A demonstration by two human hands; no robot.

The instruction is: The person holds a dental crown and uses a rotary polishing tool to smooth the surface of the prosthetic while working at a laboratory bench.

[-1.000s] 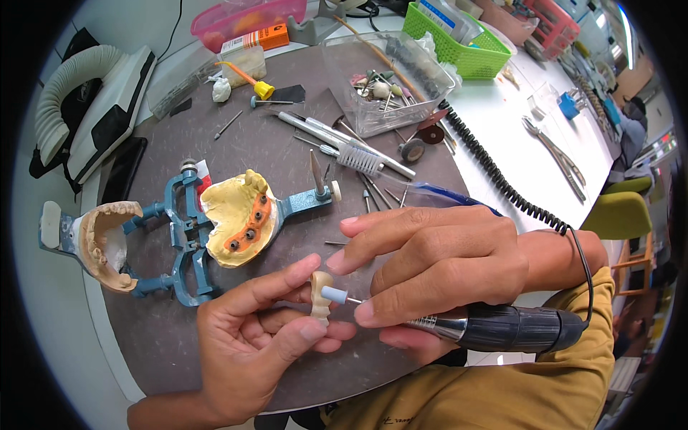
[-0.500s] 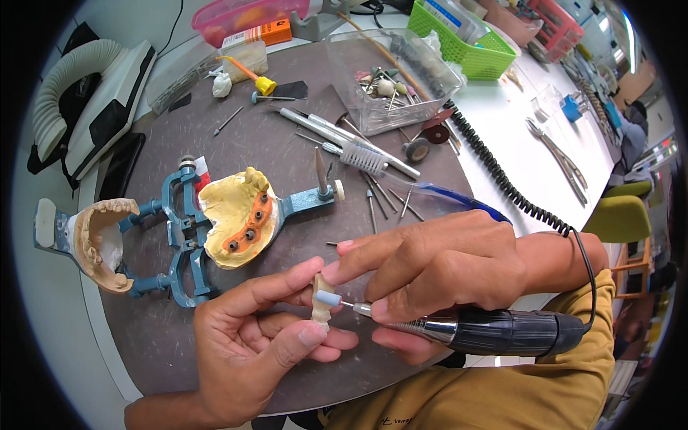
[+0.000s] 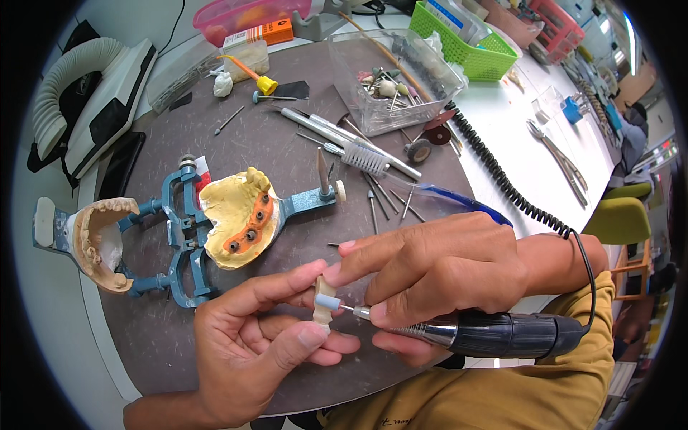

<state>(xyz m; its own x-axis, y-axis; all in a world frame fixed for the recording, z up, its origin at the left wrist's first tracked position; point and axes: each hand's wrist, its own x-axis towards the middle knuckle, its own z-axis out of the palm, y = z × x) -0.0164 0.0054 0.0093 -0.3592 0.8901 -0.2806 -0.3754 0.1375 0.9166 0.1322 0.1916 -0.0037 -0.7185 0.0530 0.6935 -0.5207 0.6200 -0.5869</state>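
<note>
Between the fingertips and thumb of my left hand point(image 3: 251, 337) is a small tooth-coloured dental bridge point(image 3: 322, 315), held roughly upright. My right hand point(image 3: 451, 276) grips a black and silver rotary handpiece point(image 3: 494, 333) like a pen. Its pale blue cylindrical grinding tip point(image 3: 328, 301) lies against the side of the bridge. My right index fingertip meets the bridge's upper end, beside my left index finger. Beyond my left hand lies an opened blue articulator point(image 3: 175, 244), carrying a yellow dental cast point(image 3: 222, 208) with an orange gum strip and several dark implant posts, plus a beige cast point(image 3: 93, 244).
A coiled black cord point(image 3: 502, 179) runs from the far side toward my right forearm. Loose burs point(image 3: 373, 208), a brush point(image 3: 365, 158) and metal tools lie past my hands. Farther back stand a clear box point(image 3: 390, 115) of burs and a green basket point(image 3: 473, 54). Pliers point(image 3: 559, 161) rest at right.
The grinding tip has shifted very slightly down along the bridge, which seems turned a little. Both hands keep nearly the same place and grip.
</note>
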